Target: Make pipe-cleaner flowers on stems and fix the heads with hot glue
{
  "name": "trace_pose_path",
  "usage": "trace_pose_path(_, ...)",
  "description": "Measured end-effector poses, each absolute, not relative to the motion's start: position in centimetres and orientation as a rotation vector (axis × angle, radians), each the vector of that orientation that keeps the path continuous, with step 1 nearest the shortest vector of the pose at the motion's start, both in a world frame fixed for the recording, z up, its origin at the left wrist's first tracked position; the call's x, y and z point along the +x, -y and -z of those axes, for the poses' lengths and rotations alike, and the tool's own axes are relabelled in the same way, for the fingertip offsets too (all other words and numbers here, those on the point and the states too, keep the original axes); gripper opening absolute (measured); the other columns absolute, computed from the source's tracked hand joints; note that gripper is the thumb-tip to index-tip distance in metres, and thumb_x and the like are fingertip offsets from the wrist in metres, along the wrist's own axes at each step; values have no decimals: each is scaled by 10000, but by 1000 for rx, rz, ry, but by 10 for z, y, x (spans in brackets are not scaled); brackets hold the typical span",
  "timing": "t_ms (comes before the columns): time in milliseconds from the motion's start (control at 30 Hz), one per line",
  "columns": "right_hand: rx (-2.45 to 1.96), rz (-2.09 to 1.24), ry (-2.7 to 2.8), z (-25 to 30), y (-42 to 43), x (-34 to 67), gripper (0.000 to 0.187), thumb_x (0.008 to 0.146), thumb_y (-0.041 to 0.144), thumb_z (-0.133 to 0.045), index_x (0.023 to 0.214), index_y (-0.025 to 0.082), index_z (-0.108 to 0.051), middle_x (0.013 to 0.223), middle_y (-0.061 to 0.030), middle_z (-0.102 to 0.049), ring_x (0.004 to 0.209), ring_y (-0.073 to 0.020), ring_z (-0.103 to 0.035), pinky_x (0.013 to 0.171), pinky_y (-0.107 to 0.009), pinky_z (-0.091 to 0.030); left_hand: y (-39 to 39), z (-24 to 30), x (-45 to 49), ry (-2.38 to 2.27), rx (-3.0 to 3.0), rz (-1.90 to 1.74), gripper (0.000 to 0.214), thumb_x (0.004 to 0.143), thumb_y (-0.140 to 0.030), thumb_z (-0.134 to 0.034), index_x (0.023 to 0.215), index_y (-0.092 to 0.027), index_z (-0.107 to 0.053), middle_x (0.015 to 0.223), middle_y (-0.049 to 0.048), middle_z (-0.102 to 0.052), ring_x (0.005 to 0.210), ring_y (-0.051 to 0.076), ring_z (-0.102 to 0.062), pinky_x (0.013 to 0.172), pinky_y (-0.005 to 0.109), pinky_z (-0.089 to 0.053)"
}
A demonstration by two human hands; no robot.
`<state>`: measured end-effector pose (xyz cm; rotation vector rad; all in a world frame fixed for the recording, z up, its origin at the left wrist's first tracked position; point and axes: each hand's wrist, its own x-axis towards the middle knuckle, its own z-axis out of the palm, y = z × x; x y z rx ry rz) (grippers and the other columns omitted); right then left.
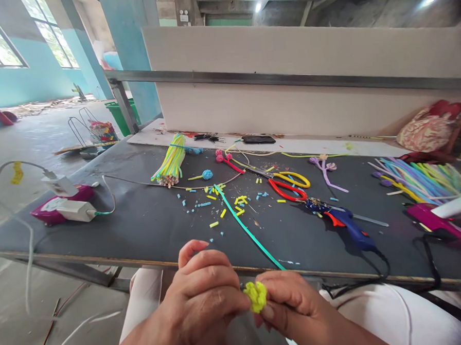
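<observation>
A small yellow pipe-cleaner flower [256, 297], fuzzy and ruffled, is pinched between my two hands just in front of the table edge. My left hand [206, 292] grips its left side with the fingertips, the other fingers curled. On its right side, the thumb and fingers of my right hand [291, 303] are closed on it. A teal pipe cleaner [249, 232] lies across the dark table and runs to the edge above my right hand; whether it reaches the hand is hidden. Short yellow and blue pipe-cleaner offcuts [240, 203] are scattered beyond my hands.
Red-and-yellow-handled scissors [289, 185] and a blue glue gun [349, 225] lie to the right. A tied pipe-cleaner bundle [170, 163], a blue pipe-cleaner ball [207, 174] and a phone [258, 139] are farther back. Magenta power strips [47, 210] with cables sit at both sides.
</observation>
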<state>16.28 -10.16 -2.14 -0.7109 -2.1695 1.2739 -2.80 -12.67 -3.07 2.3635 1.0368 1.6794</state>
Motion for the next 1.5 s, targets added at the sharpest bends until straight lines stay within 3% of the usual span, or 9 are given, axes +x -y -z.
trace_pose_path(500,-725,-1265,2174,29,102,165,394,930,406,-452,682,160,-634,593,33,-472,583,-89,-471,571,-196,-341,128,33,-28,-983,2397,-1576,282,915,-218,-437,714,-248,-632,653,-66,-669,726,100,-605,999,296,-236)
trace_pose_path(767,-726,-1298,2156,24,100,165,395,930,411,-449,683,161,-630,607,26,-483,584,-93,-472,564,-196,-347,126,31,-24,-1022,2288,-1695,229,893,-233,-484,726,-251,-640,682,-48,-676,708,117,-603,976,333,-265)
trace_pose_path(1067,-701,-1264,2184,23,102,164,411,934,408,-440,670,156,-629,601,24,-498,586,-91,-482,562,-194,-349,129,25,-29,-1015,2286,-1569,194,843,-110,-503,769,-233,-634,695,-28,-672,758,143,-597,963,378,-286)
trace_pose_path(1333,-743,-1258,2183,24,101,165,427,935,422,-428,674,155,-635,587,24,-496,573,-93,-482,563,-198,-355,131,26,-28,-991,2272,-1522,139,829,-131,-539,779,-229,-625,712,-22,-672,761,149,-590,969,398,-280)
trace_pose_path(1500,-741,-1280,2188,30,100,165,428,927,430,-443,676,148,-644,598,14,-522,587,-96,-504,563,-195,-369,130,17,-31,-975,2258,-1261,113,792,-90,-597,764,-199,-588,708,-29,-624,768,131,-574,980,387,-270)
